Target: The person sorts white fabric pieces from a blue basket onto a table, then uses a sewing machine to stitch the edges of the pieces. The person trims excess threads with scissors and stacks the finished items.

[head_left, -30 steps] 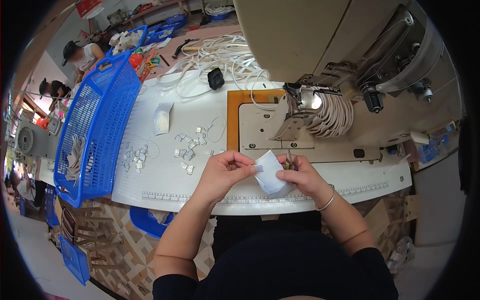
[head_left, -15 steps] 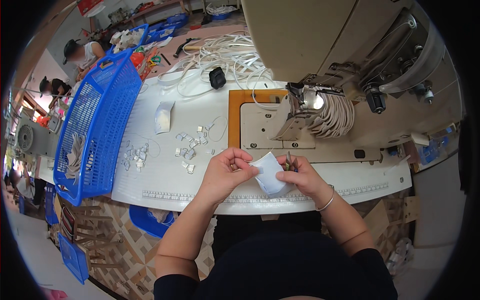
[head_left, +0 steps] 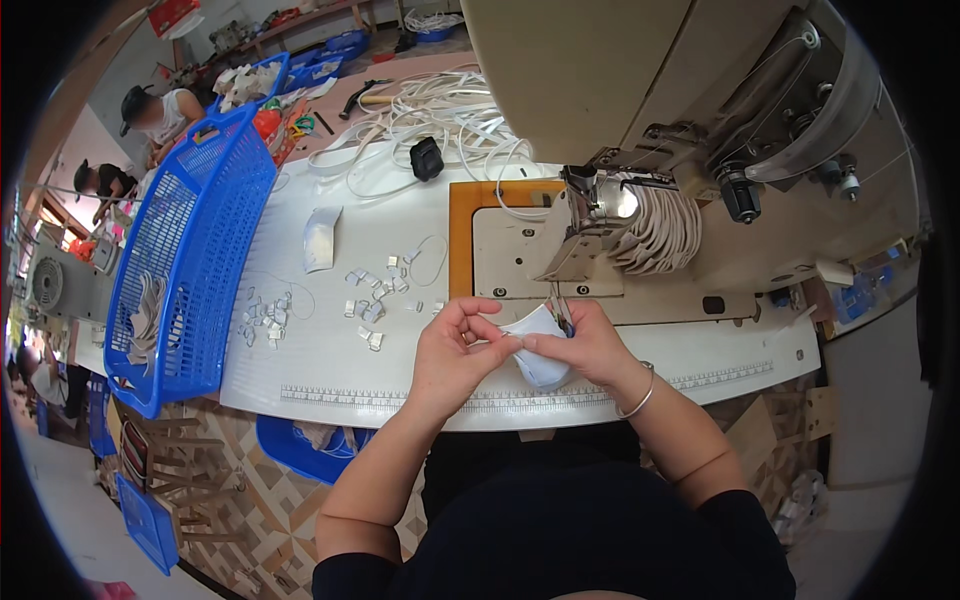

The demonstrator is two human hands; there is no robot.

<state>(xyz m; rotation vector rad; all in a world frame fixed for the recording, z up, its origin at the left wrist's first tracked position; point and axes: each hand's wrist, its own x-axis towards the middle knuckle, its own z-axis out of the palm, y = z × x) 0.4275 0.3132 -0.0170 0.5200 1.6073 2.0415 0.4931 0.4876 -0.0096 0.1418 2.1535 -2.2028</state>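
Note:
Both of my hands hold a small white fabric piece just above the near edge of the white sewing table. My left hand pinches its left edge with thumb and forefinger. My right hand grips its top and also holds small snips that point up toward the sewing machine head. A bangle sits on my right wrist. Several small white tabs lie scattered on the table to the left of my hands.
A large beige sewing machine fills the upper right. A long blue basket stands along the table's left side. White straps and a black clip lie at the back. A folded white piece lies nearby. Other people work at the far left.
My hands have stayed at the table's near edge, with fingers shifting slightly on the white fabric piece. Nothing else has moved.

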